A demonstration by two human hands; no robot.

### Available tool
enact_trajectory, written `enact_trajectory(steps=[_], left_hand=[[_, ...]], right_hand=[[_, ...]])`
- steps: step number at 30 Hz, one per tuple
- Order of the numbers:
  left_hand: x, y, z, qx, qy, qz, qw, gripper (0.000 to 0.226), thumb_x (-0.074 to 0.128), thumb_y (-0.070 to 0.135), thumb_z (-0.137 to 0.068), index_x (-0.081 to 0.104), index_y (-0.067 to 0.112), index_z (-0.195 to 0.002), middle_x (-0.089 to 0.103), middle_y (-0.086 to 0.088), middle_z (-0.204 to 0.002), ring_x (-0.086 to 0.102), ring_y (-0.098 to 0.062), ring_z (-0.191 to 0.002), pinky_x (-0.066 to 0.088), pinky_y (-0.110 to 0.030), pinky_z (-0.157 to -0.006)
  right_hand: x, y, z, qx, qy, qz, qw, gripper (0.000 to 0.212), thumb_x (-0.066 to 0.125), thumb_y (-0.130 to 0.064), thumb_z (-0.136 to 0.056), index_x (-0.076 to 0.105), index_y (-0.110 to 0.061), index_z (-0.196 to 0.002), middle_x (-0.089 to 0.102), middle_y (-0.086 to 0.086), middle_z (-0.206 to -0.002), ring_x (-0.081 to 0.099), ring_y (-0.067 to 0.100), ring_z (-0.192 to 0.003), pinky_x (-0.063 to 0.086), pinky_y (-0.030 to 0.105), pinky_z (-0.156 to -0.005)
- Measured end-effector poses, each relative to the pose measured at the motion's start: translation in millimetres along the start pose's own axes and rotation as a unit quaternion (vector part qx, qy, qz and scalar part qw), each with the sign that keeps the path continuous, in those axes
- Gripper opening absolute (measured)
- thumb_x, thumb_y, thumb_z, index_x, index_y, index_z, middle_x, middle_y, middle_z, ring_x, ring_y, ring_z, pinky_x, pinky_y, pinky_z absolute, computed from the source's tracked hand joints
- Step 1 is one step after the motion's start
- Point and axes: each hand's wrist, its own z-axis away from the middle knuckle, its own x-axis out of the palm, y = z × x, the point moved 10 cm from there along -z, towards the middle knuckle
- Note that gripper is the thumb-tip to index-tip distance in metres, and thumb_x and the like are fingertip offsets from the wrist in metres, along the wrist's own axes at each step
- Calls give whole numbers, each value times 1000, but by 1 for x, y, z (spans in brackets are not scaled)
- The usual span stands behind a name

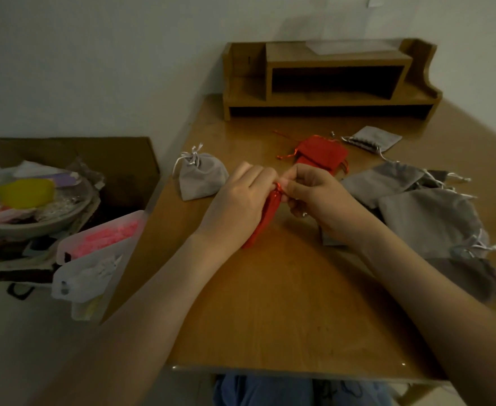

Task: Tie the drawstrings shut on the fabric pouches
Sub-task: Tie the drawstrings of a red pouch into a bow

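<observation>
- On the table point(270, 303), at 3 o'clock, a loose heap of untied grey pouches point(425, 212) with cords trailing: risks snagging on the right forearm and sliding off.
- Left hand point(238, 197) curled round the red pouch point(265, 218) at the table's centre; right hand point(314, 194) pinching its gathered neck from 3 o'clock.
- Uneven pulling probably lets the gather slacken.
- Cords hidden behind fingers, so cannot tell how far the knot stands; if glossy, likely to slip loose.
</observation>
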Motion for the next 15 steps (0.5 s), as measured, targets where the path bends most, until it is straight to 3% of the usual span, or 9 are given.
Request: enact_trajectory(steps=[4, 6, 9, 13, 15], left_hand=[[0, -21, 0, -107, 3, 115, 988, 10, 54, 10, -93, 58, 5, -100, 56, 4, -86, 50, -11, -87, 34, -12, -79], [2, -32, 3, -178, 12, 195, 964, 23, 58, 8, -92, 50, 5, -113, 56, 4, -82, 56, -10, -82, 38, -8, -77], [1, -35, 5, -212, 35, 254, 943, 33, 61, 6, -90, 43, 5, -118, 57, 5, -77, 60, -8, -78, 42, -9, -75], [4, -33, 2, -175, 19, 184, 967, 9, 60, 13, -91, 58, 7, -97, 57, 5, -83, 55, -13, -81, 40, -14, -73], [5, -33, 2, -158, 22, 146, 976, 9, 62, 14, -89, 60, 7, -84, 53, 4, -81, 50, -13, -80, 35, -12, -72]], right_hand=[[3, -1, 0, 4, 2, -13, 1000, 17, 47, -8, -98, 53, -12, -83, 52, 0, -65, 46, 6, -52, 36, 16, -46], [7, -1, 0, 7, -1, -16, 1000, 18, 43, -8, -99, 51, -12, -84, 49, 0, -66, 45, 7, -53, 37, 16, -47], [10, -1, 0, 8, 1, -25, 1000, 21, 39, -8, -101, 48, -12, -82, 45, 2, -67, 42, 7, -55, 37, 16, -48], [10, 2, 1, 15, -3, -17, 1000, 23, 38, -10, -102, 47, -14, -82, 45, 0, -68, 43, 6, -56, 38, 17, -51], [10, 3, 0, 14, -2, -14, 1000, 23, 37, -9, -102, 47, -14, -82, 46, 0, -68, 44, 4, -54, 37, 17, -51]])
